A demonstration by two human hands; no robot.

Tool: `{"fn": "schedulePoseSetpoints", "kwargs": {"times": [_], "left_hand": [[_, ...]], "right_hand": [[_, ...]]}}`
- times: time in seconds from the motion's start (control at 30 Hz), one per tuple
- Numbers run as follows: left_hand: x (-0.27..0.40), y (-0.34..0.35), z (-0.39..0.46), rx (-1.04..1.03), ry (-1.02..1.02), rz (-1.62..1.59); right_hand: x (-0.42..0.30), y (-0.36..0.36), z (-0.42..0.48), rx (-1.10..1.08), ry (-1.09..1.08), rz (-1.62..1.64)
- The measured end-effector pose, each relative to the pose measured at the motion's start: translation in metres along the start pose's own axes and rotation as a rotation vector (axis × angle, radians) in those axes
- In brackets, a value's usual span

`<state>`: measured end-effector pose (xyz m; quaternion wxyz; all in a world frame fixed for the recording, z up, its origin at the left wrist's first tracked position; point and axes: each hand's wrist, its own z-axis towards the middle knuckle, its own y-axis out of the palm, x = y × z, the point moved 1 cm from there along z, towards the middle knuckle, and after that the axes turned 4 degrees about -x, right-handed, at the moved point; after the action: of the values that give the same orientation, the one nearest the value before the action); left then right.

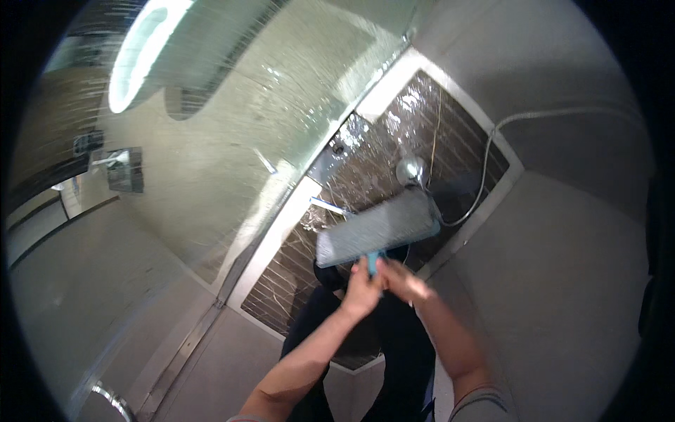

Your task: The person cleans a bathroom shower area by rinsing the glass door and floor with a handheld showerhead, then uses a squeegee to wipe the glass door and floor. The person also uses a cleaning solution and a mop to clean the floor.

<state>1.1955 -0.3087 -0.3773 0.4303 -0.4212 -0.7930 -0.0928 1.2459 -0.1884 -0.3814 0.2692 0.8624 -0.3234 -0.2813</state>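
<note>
A wide rectangular grey cleaning head (379, 227) on a light-blue handle (373, 262) is held out low over the wet shower floor. It looks like a window washer or squeegee, with the pad facing up. My left hand (364, 290) is wrapped around the handle just below the head. My right hand (403, 282), blurred, closes on the same handle from the other side. Beyond the head lies a white and blue stick-like handle (328, 205), its far end hidden behind the pad. A chrome shower head (412, 171) rests face up on the floor.
A wet glass panel (295, 105) with streaks and drops runs along the left, meeting a pale floor frame (274, 248). The shower hose (485, 158) loops from the right wall (569, 211). A drain (337, 149) and dark slatted floor (364, 163) lie ahead. A curved metal handle (112, 399) is lower left.
</note>
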Motion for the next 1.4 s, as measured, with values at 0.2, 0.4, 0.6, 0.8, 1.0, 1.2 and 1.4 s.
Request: {"fn": "schedulePoseSetpoints", "kwargs": {"times": [0.2, 0.4, 0.6, 0.8, 1.0, 1.2, 1.4], "left_hand": [[0.14, -0.085, -0.12, -0.29, 0.304, 0.09], [0.15, -0.233, -0.295, 0.501, -0.076, -0.184], [0.207, -0.326, -0.396, 0.945, 0.474, -0.424], [0.293, -0.363, -0.438, 1.117, 0.824, -0.059], [0.406, -0.404, -0.46, 1.228, 0.995, -0.197], [0.422, -0.408, -0.485, 0.874, 0.967, -0.398], [0.388, -0.423, -0.488, 0.906, 0.905, -0.377]], "right_hand": [[-0.02, 0.101, -0.107, 0.187, -0.589, 0.133], [-0.168, 0.19, -0.197, 0.634, -0.952, -0.258], [-0.343, 0.402, -0.266, 0.511, -1.293, -0.411], [-0.238, 0.521, -0.241, 0.389, -1.218, -0.34], [-0.284, 0.605, -0.317, 0.222, -1.802, -0.633], [-0.397, 0.69, -0.438, 0.379, -2.13, -0.621], [-0.304, 0.686, -0.41, 0.269, -2.166, -0.982]]}}
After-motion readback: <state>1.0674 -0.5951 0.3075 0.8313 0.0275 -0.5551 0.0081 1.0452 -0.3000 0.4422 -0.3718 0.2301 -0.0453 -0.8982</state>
